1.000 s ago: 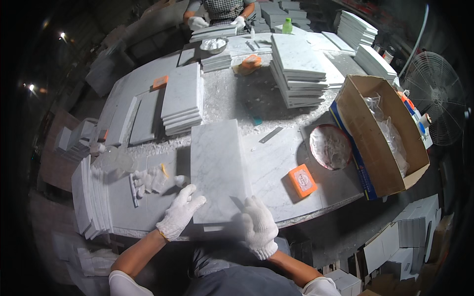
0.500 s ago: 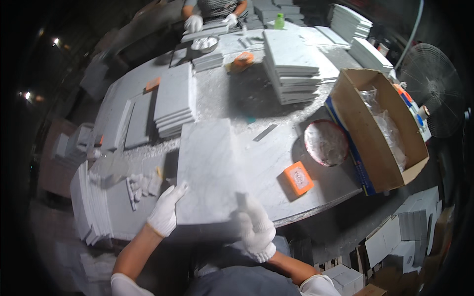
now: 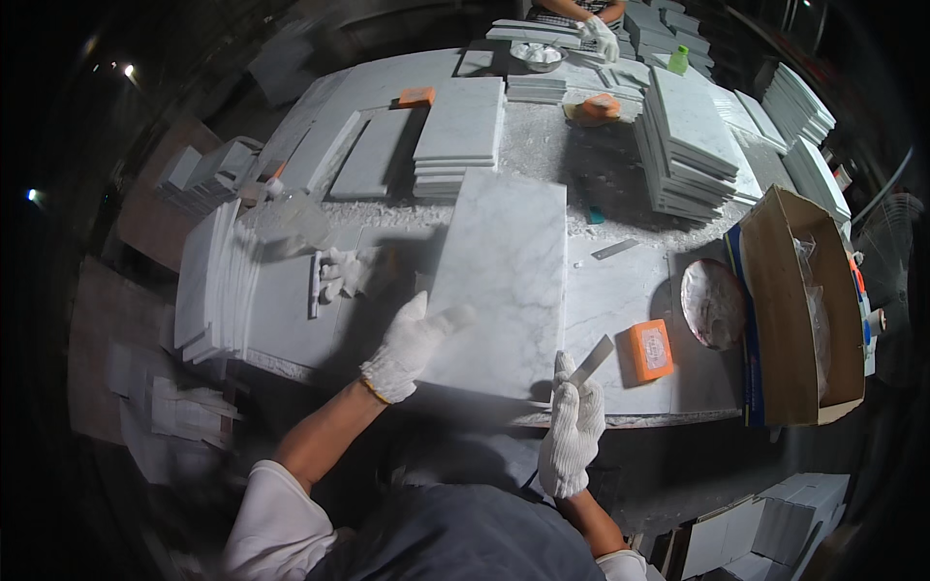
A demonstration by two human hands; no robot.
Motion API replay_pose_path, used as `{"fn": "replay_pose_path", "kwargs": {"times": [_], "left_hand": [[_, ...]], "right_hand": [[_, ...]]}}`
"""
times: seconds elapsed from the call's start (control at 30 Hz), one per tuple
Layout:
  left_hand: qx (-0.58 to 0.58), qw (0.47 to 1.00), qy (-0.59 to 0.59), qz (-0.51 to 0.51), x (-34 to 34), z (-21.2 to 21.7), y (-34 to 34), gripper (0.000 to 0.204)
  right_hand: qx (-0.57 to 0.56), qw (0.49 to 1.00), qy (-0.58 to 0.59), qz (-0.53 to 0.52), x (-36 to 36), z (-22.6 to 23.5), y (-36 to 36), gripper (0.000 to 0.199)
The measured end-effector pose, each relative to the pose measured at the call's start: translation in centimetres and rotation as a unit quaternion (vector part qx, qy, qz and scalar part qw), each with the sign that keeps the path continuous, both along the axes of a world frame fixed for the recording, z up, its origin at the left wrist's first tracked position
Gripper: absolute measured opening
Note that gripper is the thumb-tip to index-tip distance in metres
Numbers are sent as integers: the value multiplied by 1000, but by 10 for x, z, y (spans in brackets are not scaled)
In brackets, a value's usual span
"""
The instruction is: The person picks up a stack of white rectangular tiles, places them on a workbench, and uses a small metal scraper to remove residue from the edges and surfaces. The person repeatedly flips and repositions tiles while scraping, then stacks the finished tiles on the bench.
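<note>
Fingers of the left hand (image 3: 405,346), in a white knit glove, are spread a little and lie flat on the near left edge of a white marble tile (image 3: 506,281). They press on it and hold it at that side. Fingers of the right hand (image 3: 572,436), also in a white glove, are curled in with the thumb up, and they pinch a thin flat metal blade (image 3: 591,360) that sticks up toward 1 o'clock. This hand sits just below the near right corner of the tile, at about 5 o'clock from its middle.

White with grey veins, the tile lies long-ways in the middle of the stone worktable (image 3: 620,290), with its near end at the table's front edge. At 3 o'clock from the tile an orange sanding block (image 3: 650,350) rests on the table, and a round pale plate (image 3: 712,302) lies just past it. An open cardboard box (image 3: 802,310) sits farther out at 3 o'clock. At 12 o'clock is a short stack of tiles (image 3: 459,136), and at 1 o'clock a taller stack of tiles (image 3: 688,145). At 9 o'clock more tiles lean on edge in a row (image 3: 218,281). Far off at 12 o'clock, another person's gloved hand (image 3: 603,39) works at the table's far end.
</note>
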State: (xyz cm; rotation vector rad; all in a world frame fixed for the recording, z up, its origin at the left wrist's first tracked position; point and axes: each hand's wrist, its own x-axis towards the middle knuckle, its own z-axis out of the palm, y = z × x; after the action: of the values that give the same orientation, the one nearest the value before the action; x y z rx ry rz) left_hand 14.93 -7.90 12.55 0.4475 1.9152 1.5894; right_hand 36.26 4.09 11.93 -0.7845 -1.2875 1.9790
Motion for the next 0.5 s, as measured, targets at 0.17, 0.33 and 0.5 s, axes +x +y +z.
{"fn": "replay_pose_path", "kwargs": {"times": [0.17, 0.33, 0.5], "left_hand": [[120, 981, 42, 146, 12, 29, -72, 31], [162, 956, 215, 115, -22, 82, -187, 30], [99, 927, 155, 327, -34, 125, -279, 42]], "right_hand": [[158, 983, 54, 80, -1, 29, -21, 24], [131, 965, 146, 173, -12, 30, -33, 27], [191, 949, 164, 188, -20, -10, -25, 34]]}}
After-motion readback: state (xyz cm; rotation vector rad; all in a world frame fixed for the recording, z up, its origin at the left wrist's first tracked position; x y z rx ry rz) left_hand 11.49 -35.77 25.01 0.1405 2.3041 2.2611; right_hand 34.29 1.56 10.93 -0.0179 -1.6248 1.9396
